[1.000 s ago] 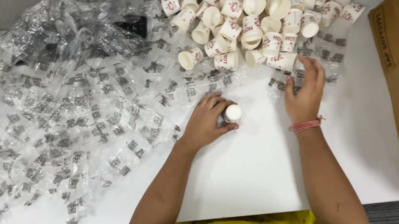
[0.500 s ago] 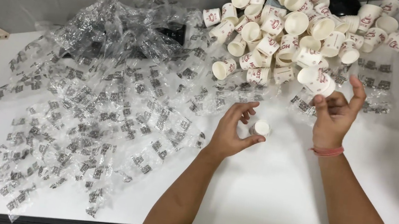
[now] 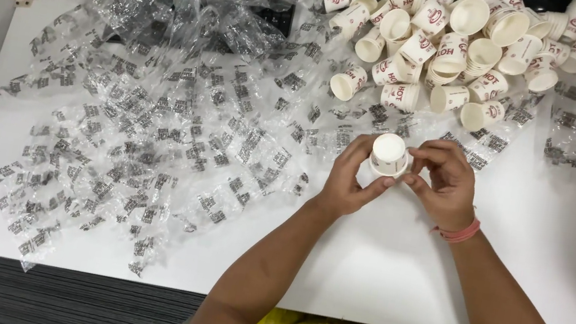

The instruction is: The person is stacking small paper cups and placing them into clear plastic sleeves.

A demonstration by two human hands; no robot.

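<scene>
Here the small paper cup (image 3: 389,153) sits between both hands above the white table (image 3: 379,269), its flat white end facing up at the camera. The left hand (image 3: 351,183) cups it from the left; the right hand (image 3: 447,181) pinches its right side, equally near.
</scene>
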